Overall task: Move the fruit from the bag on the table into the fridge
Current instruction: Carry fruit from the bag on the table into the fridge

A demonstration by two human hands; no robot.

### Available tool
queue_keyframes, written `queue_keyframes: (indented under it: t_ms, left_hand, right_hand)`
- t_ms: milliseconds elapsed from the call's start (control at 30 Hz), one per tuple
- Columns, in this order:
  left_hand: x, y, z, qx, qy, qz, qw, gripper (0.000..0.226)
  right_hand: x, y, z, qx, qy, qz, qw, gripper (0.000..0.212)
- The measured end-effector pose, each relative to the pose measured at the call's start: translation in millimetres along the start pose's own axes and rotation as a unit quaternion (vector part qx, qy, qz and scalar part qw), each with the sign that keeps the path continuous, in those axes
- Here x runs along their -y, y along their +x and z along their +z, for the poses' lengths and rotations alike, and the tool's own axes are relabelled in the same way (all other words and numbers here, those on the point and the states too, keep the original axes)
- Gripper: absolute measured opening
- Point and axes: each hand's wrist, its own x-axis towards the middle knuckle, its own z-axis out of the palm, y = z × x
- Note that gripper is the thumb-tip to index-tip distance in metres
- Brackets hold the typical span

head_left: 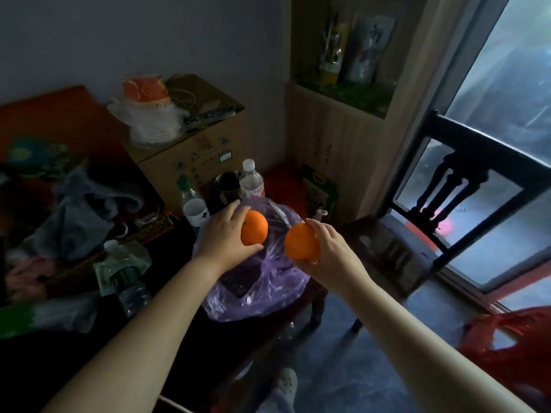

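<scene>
A clear purple plastic bag (262, 281) lies at the corner of a dark table (179, 308). My left hand (222, 234) holds an orange (255, 228) above the bag's far side. My right hand (328, 251) holds a second orange (301, 242) just to the right, over the bag's edge. Both oranges are lifted clear of the bag and sit a short gap apart. Whether more fruit lies inside the bag cannot be made out. No fridge is in view.
Plastic bottles (252, 180) (193, 204) (128, 281) and a metal cup (228, 183) stand behind and left of the bag. A cardboard box (193, 150) with paper cups sits further back. A dark wooden chair (447, 189) stands to the right, a red bag (512, 347) on the floor.
</scene>
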Motion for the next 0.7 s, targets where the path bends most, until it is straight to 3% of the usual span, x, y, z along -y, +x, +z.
queue_keyframes:
  t_ms: [300,467,700]
  left_hand:
    - [-39,-51,-43,0.005,-0.062,0.037,0.997,0.092]
    - [-71,-51,-63,0.019,-0.111,0.145,0.983,0.092]
    - [-123,-63,-73,0.056,-0.164,0.303,0.937,0.092]
  right_hand:
    - [24,-62,-27,-0.053,-0.018,-0.012,0.998,0.088]
    - [33,-94,-63,-0.134,-0.029,0.011,0.99,0.087]
    - [48,-159,-96,-0.247,-0.047,0.104,0.962,0.087]
